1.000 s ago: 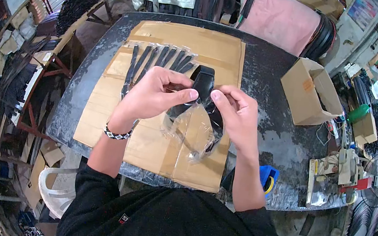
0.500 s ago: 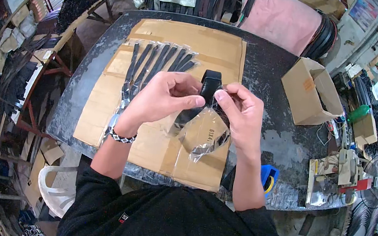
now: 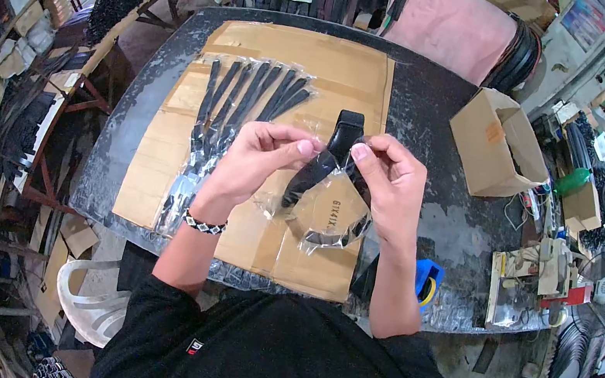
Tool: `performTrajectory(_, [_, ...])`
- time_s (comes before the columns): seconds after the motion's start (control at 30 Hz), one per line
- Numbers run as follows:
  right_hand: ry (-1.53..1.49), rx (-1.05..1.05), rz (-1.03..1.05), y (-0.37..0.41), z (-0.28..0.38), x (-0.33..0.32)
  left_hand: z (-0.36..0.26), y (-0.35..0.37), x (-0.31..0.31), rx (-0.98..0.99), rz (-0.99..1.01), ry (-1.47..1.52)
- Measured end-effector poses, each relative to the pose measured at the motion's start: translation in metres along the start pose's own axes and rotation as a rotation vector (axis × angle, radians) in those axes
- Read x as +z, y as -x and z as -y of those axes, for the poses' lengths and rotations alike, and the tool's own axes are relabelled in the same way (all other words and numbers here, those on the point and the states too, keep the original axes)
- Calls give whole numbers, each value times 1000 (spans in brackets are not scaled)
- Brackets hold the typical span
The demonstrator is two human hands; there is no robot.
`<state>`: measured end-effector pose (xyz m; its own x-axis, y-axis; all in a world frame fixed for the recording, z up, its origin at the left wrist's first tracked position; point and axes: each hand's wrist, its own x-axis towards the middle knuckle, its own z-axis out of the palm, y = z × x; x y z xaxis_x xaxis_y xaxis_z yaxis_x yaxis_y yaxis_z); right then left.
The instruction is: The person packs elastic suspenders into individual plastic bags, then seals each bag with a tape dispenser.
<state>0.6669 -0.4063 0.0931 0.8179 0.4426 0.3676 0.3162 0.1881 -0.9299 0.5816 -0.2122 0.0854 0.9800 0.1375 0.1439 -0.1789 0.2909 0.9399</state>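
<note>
A black leather belt point(image 3: 347, 133) is bent into a loop in front of me, partly inside a clear plastic sleeve point(image 3: 319, 168). Its folded end stands up between my hands, and the rest curves down over the cardboard. My right hand point(image 3: 391, 172) pinches the belt and sleeve just right of the fold. On the other side, my left hand point(image 3: 270, 154) is closed, thumb against forefinger, at the sleeve's edge; the thin film there is hard to make out. Several bagged black belts point(image 3: 242, 98) lie fanned out beyond my left hand.
A flat cardboard sheet point(image 3: 306, 268) covers much of the dark table point(image 3: 432, 107). An open cardboard box point(image 3: 492, 147) stands at the right. Near my right forearm is a blue tape dispenser point(image 3: 426, 279). A white plastic chair point(image 3: 85, 305) stands at the lower left.
My left hand has moved left, off the belt's folded end and onto the plastic edge. More of the belt's loop shows below. My right hand keeps its pinch, nearly still.
</note>
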Motion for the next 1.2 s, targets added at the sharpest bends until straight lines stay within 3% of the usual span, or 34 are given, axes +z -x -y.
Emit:
performTrajectory(0.23, [65, 7, 82, 4, 3, 1, -7, -4, 0, 99, -37, -247])
performTrajectory(0.63, [25, -42, -19, 10, 1, 4, -26, -9, 19, 127, -46, -506])
performTrajectory(0.7, [126, -45, -42, 1, 9, -5, -34, -15, 23, 189, -10, -462])
performTrajectory(0.9, [150, -362, -123, -53, 101, -12, -76, -50, 53, 422, 49, -282])
performTrajectory(1.03, [327, -495, -17, -67, 134, -17, -101, -65, 66, 556, -28, -356])
performTrajectory(1.2, [408, -383, 72, -66, 150, -24, -101, -72, 70, 557, -3, -263])
